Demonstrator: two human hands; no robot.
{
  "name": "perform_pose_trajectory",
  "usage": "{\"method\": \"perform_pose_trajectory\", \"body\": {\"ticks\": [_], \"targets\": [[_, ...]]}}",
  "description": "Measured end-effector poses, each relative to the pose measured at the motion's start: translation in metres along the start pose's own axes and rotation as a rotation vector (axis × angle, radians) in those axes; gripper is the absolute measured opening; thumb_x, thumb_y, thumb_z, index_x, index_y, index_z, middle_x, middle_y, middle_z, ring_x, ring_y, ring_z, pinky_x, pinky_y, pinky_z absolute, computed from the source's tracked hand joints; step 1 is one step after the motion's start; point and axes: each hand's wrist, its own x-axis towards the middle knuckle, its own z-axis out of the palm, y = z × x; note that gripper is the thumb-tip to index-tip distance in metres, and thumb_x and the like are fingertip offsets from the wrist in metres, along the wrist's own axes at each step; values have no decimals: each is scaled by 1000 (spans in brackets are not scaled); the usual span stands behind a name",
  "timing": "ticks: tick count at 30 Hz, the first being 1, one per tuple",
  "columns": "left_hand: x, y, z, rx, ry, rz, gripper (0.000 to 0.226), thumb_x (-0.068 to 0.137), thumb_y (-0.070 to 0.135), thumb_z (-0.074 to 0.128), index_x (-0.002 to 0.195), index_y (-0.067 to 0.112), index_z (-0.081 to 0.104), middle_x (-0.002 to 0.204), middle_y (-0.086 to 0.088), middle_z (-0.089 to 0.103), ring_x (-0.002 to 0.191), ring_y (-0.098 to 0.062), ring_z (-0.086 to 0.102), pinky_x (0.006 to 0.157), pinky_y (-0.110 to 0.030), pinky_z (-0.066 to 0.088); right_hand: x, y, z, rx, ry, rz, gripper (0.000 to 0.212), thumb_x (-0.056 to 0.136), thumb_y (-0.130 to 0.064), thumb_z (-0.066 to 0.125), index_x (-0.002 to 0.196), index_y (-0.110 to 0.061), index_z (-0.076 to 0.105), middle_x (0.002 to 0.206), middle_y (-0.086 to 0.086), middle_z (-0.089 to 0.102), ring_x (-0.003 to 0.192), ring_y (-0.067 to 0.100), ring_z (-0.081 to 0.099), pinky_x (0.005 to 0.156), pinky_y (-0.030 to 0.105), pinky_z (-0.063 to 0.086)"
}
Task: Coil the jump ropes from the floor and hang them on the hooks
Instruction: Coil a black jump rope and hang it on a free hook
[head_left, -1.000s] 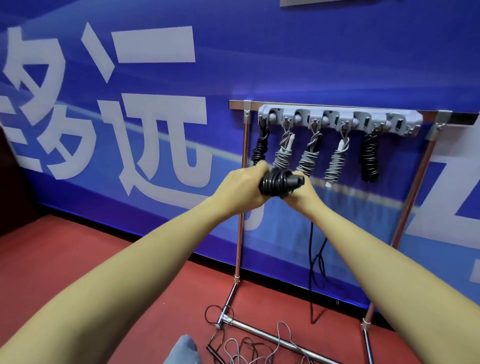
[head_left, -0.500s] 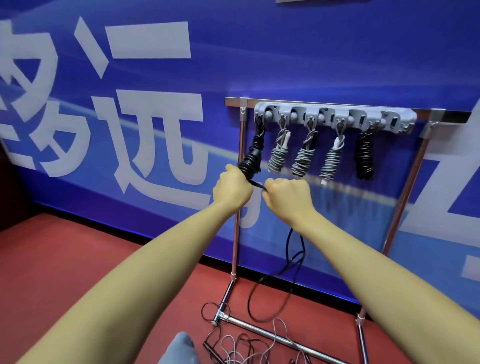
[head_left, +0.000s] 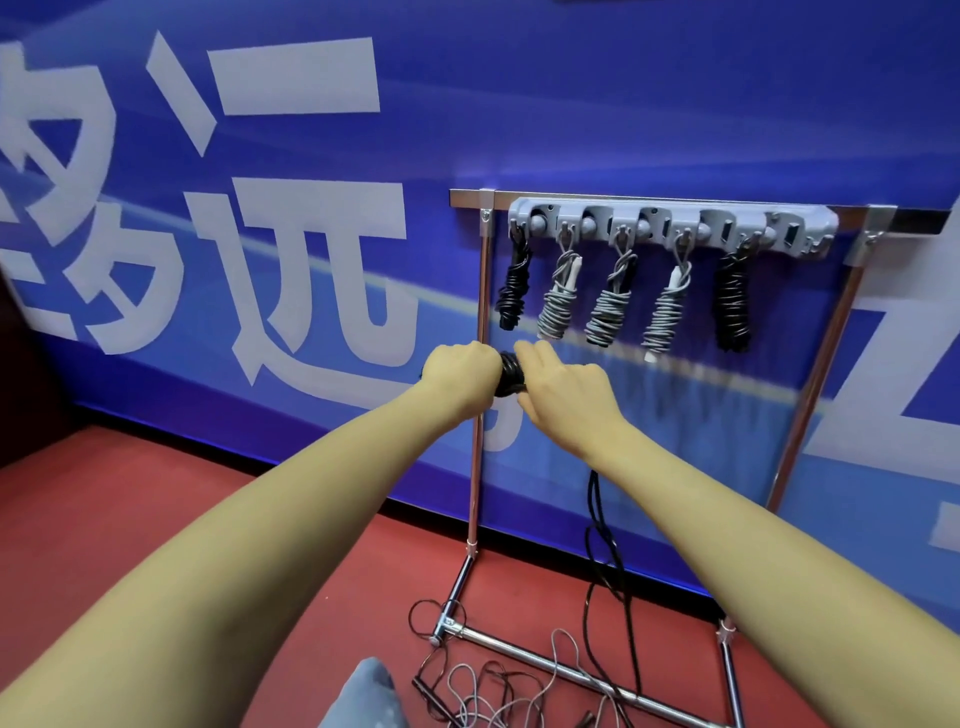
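blue banner wall (head_left: 519, 104), red floor (head_left: 130, 519)

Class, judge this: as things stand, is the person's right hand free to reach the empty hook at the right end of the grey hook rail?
Probably not yet: the right hand is occupied winding the black jump rope gripped by the left hand. Nothing blocks the grey hook rail itself.

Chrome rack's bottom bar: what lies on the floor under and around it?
Loose grey and thin dark ropes lie tangled on the red floor around the bottom bar. A black rope tail hangs toward it from the hands. A grey shape at the frame's bottom edge covers some floor.
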Motion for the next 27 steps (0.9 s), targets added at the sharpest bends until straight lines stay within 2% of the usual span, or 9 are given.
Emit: {"method": "perform_pose_trajectory", "body": {"ticks": [4,7,11,14,15,17,21,23,27], "targets": [[1,-7,1,190,140,41,31,90,8,50,64,12,33,61,0,32,69,-23,41,54,-29,25,5,3,-3,35,76,-8,29,57,-14,86,68,-6,60,64,6,53,40,21,18,48,17,-2],[5,-11,10,219,158,6,20,91,11,53,75,13,40,65,0,35,72,-22,36,59,-30,23,9,9,-3,90,-27,26,16,92,-21,54,93,-5,58,92,9,56,59,31,47,48,29,16],[5,-16,7,213,100,103,19,88,4,54,77,13,42,60,0,25,72,-22,35,49,-28,12,10,7,-6,288,-86,150,18,91,-22,49,101,-14,61,97,3,64,87,29,58,62,32,36],[-4,-21,-3,352,166,224,38,54,12,79,55,19,42,47,2,17,55,-19,32,51,-26,16,13,4,-4,440,-95,304,18,89,-16,52,107,-14,57,86,4,63,84,30,56,65,35,38],[-4,-25,-3,335,232,268,44,39,11,83,45,20,40,41,3,21,48,-18,31,51,-24,16,16,5,-5,488,-91,356,16,91,-17,53,107,-15,55,78,3,60,80,29,54,66,35,38],[2,-31,5,255,306,385,42,30,7,84,40,20,45,38,4,36,41,-18,37,50,-23,15,22,7,-8,527,-100,394,14,93,-25,56,103,-16,53,71,0,53,76,27,52,67,35,36],[-11,-33,7,259,392,553,31,46,1,77,47,16,50,44,2,43,45,-21,43,47,-22,23,29,12,-13,453,-143,372,27,91,-40,59,91,-13,58,80,3,59,81,26,53,68,34,40],[-11,-38,11,235,564,632,22,61,1,65,52,14,51,49,1,45,48,-21,44,45,-24,29,28,14,-13,443,-161,386,36,92,-44,56,82,-10,58,77,5,60,79,28,53,70,36,44],[-6,-35,8,-5,727,645,16,72,11,51,56,10,50,53,-3,46,49,-23,45,44,-26,33,22,17,-9,481,-150,370,49,98,-43,45,59,-16,33,58,-1,41,65,27,38,59,35,36]]}}
